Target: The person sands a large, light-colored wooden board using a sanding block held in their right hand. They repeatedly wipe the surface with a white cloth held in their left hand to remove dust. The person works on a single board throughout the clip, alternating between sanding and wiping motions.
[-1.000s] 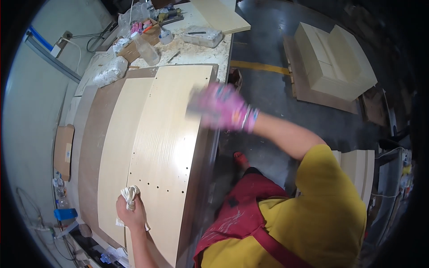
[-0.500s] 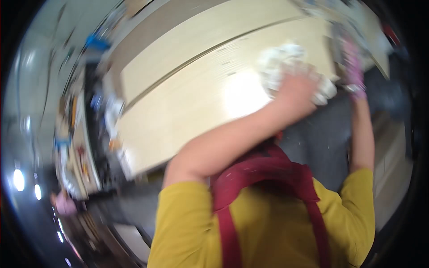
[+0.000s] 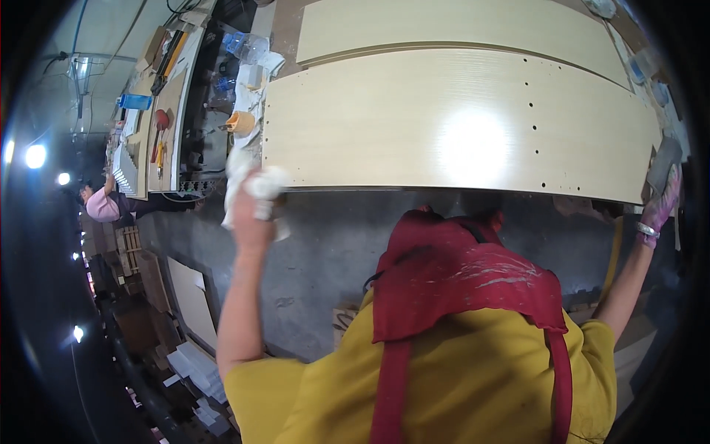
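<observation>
A pale wood-grain panel [image 3: 399, 122] with rows of small dark holes lies flat before me. At its near left corner, my left hand [image 3: 254, 211] is closed round a crumpled white cloth [image 3: 240, 174], blurred by motion. My right hand [image 3: 663, 198], in a pinkish glove, is at the panel's near right corner. Its fingers wrap a dark grey block-like thing [image 3: 665, 166] beside the panel's right edge; its exact kind is unclear.
Behind lies a second pale panel [image 3: 444, 29]. An orange tape-like roll [image 3: 239, 123] and a clear plastic bottle [image 3: 248, 46] stand left of the panels. A side bench [image 3: 168, 133] holds tools. Farther left, a person in pink [image 3: 102, 206] works.
My left hand has carried the cloth from the panel's right part to its near left corner. The view has turned, so the panels lie more level. My right hand remains at the right end.
</observation>
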